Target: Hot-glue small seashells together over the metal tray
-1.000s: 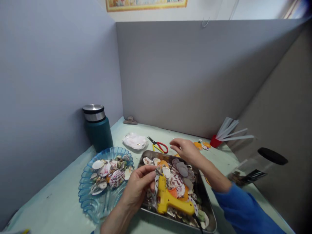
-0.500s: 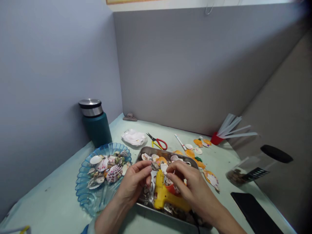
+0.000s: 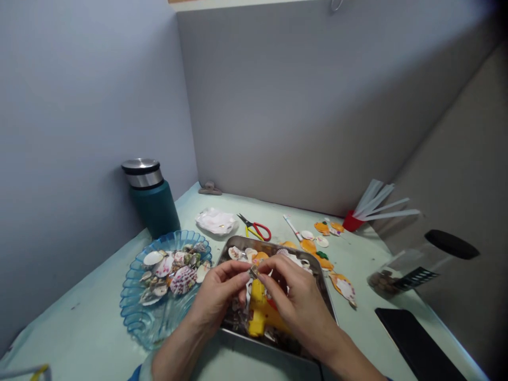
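My left hand and my right hand meet over a steel tray full of seashells. Both pinch a small shell between their fingertips, just above the nozzle of a yellow glue gun that lies on the shells in the tray. Left of the tray stands a blue glass plate with several patterned shells.
A teal flask stands at the back left. Behind the tray lie a white bag, red-handled scissors and orange shell pieces. A red cup of glue sticks, a clear jar and a black phone are at the right.
My right hand came back from the far side of the tray to meet my left hand, and now both pinch the small shell. The view tilted down slightly.
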`<state>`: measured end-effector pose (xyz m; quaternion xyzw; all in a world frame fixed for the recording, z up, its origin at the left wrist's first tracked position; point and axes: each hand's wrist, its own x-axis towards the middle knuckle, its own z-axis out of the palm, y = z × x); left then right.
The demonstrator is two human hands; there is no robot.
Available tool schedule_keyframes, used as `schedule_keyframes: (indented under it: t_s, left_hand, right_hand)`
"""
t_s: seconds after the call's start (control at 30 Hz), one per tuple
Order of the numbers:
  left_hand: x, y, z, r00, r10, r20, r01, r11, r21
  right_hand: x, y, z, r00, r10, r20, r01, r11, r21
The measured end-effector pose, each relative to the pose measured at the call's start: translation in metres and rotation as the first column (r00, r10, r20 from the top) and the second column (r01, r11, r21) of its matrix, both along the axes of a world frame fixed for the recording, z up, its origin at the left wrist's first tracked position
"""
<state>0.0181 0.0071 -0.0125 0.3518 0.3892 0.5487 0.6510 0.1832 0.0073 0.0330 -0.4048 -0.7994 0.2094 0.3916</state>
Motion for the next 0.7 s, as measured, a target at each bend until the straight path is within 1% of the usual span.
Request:
schedule_keyframes:
  t_s: [0.23,0.37,0.5,0.6,0.7]
  left_hand:
    - [0.0019,0.0014,-0.0022,1.000,-0.020,-0.014,0.021,0.999,0.028]
    - [0.0016,0.0009,-0.0026,1.000,-0.017,-0.018,0.018,0.999,0.036]
    - [0.0005,0.0009,-0.0025,1.000,-0.010,0.004,0.010,1.000,0.010]
    - [-0.0009,0.0012,-0.0023,1.000,-0.014,0.020,0.014,1.000,-0.001]
    - [-0.0019,0.0012,-0.0013,0.999,-0.002,0.034,0.002,1.000,-0.022]
  right_hand:
    - [0.0005,0.0010,-0.0010,0.999,0.008,0.034,-0.007,1.000,-0.015]
    - [0.0020,0.0004,-0.0017,1.000,0.014,-0.006,-0.014,1.000,-0.016]
    - [0.0022,0.0021,0.0003,0.997,0.047,-0.069,-0.048,0.999,-0.013]
    - [0.0024,0.0040,0.0009,0.996,0.028,-0.086,-0.030,0.999,-0.019]
    - [0.0030,0.0052,-0.0009,0.998,-0.002,-0.057,0.000,0.999,-0.032]
